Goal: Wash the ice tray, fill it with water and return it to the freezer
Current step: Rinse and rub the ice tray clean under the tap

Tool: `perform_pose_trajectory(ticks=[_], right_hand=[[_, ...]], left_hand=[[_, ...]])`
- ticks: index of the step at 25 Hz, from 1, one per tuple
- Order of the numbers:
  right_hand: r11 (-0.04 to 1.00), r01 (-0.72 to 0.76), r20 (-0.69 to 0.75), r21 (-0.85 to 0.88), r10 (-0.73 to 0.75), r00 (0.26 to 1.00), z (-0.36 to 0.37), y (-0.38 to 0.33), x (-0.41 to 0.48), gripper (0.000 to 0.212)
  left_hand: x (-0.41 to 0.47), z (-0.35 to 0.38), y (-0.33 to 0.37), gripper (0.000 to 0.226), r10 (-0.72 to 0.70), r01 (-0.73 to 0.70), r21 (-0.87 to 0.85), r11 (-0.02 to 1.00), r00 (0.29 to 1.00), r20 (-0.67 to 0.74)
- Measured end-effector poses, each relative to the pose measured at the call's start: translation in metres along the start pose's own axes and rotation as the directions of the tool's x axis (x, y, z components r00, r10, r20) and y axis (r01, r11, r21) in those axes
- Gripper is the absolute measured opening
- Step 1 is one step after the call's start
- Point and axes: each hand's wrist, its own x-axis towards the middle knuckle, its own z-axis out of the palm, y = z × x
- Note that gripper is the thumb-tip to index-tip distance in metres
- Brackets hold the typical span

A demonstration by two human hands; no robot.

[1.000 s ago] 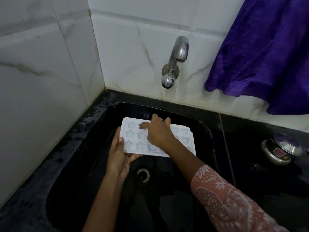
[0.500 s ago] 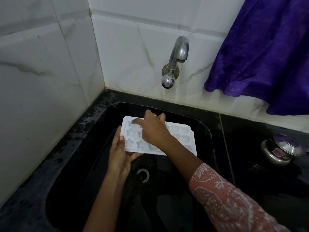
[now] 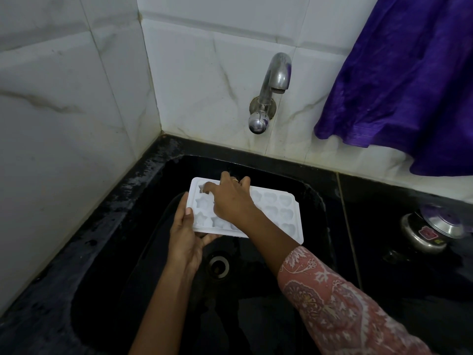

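White plastic ice tray (image 3: 276, 213) with star and heart cells is held low over the black stone sink (image 3: 316, 193), below the dry steel wall tap (image 3: 272, 85). The left hand (image 3: 186, 239) grips its near-left corner, thumb on the rim and fingers curled beneath. The right hand (image 3: 230, 201) lies across the top, fingers apart, with the index tip in the far-left star cell. The tray is probably light, thin, slightly flexible and slippery when wet. Once filled, it is best held by both short ends.

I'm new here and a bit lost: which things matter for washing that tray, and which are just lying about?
In use: ice tray; left hand holding its edge; right hand touching its cells; tap; black sink.
Lying about: purple cloth; lidded steel pot.
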Motion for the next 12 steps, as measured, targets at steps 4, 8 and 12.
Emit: perform_pose_trajectory(ticks=[4,8,12], right_hand=[[1.000,-0.004,-0.007,-0.003,0.004,1.000,0.002,-0.004,0.002,0.050],[0.999,0.011,0.022,0.038,-0.012,1.000,0.000,-0.006,0.001,0.050],[0.970,-0.049,-0.114,0.238,0.078,0.990,-0.006,0.004,-0.021,0.052]], left_hand=[[0.000,-0.001,0.001,0.032,0.006,-0.006,-0.005,1.000,1.000,0.009],[-0.003,-0.002,0.002,0.032,-0.005,0.006,0.023,1.000,1.000,-0.010],[-0.003,-0.006,0.001,0.033,-0.010,0.010,0.021,1.000,1.000,-0.004]])
